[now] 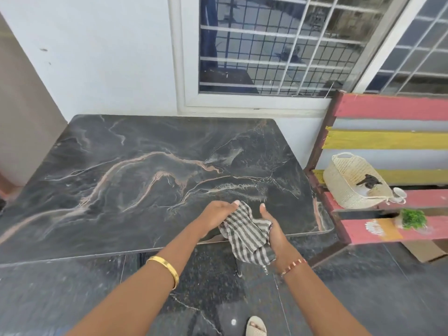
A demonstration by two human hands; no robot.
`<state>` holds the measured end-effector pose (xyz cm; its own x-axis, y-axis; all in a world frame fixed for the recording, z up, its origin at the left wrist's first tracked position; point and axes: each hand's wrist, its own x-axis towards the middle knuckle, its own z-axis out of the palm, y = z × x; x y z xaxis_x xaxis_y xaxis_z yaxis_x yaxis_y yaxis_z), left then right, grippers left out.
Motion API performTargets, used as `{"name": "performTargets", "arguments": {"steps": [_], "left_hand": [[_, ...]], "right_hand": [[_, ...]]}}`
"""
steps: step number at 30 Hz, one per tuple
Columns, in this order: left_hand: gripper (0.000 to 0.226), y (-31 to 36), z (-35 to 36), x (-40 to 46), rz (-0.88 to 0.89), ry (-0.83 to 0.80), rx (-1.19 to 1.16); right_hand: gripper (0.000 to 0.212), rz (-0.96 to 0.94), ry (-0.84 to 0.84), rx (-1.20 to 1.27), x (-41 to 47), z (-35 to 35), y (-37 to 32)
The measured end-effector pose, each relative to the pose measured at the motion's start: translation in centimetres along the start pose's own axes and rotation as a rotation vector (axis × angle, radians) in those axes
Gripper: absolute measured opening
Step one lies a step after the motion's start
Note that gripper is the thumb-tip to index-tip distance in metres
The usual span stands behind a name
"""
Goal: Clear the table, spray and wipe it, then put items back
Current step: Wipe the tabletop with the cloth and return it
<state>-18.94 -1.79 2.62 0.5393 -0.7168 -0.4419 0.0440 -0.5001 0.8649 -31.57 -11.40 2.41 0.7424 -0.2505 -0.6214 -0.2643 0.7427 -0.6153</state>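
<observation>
Beside the dark marble table [145, 170], to its right, stands a bench of pink and yellow slats [388, 139] carrying a tipped woven basket [349, 180] with a dark object inside, a white cup [398, 194] and a small green plant [413, 218]; a barred window [278, 49] sits in the wall behind. Over the table's near right edge, a crumpled grey-and-white checked cloth [247, 232] hangs between both hands. The left hand [218, 214] pinches its upper corner and the right hand [274, 232] has its grip clasped on the other side, thumb raised.
</observation>
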Motion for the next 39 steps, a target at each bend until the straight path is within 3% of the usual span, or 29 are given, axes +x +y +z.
{"name": "performTargets", "arguments": {"steps": [5,10,16,21,25,28,35,39], "left_hand": [[0.020,1.2,2.2,1.0,0.025,-0.009,-0.043],[0.028,3.3,5.9,3.9,0.038,0.063,-0.099],[0.009,7.6,12.8,6.3,0.038,0.071,-0.238],[0.018,10.7,19.7,9.3,0.022,0.137,-0.257],[0.026,13.1,25.5,11.5,0.009,0.099,-0.232],[0.020,14.2,29.5,12.9,-0.022,0.048,-0.191],[0.009,16.8,36.2,15.9,-0.100,-0.098,-0.223],[0.009,18.4,39.3,19.2,-0.118,-0.109,-0.203]], "right_hand": [[0.090,-0.009,0.014,0.046,-1.5,-2.5,-1.6],[0.094,-0.087,0.133,0.307,-2.8,-5.6,-3.8],[0.064,-0.190,0.076,0.413,-5.9,-10.7,-7.7],[0.042,-0.166,0.232,0.423,-6.8,-17.7,-10.0],[0.016,-0.218,0.370,0.345,-8.0,-23.5,-12.0],[0.019,-0.227,0.505,0.302,-8.1,-27.8,-13.5],[0.039,-0.239,0.614,0.305,-8.2,-35.4,-16.0],[0.029,-0.225,0.670,0.272,-6.9,-38.9,-18.6]]}}
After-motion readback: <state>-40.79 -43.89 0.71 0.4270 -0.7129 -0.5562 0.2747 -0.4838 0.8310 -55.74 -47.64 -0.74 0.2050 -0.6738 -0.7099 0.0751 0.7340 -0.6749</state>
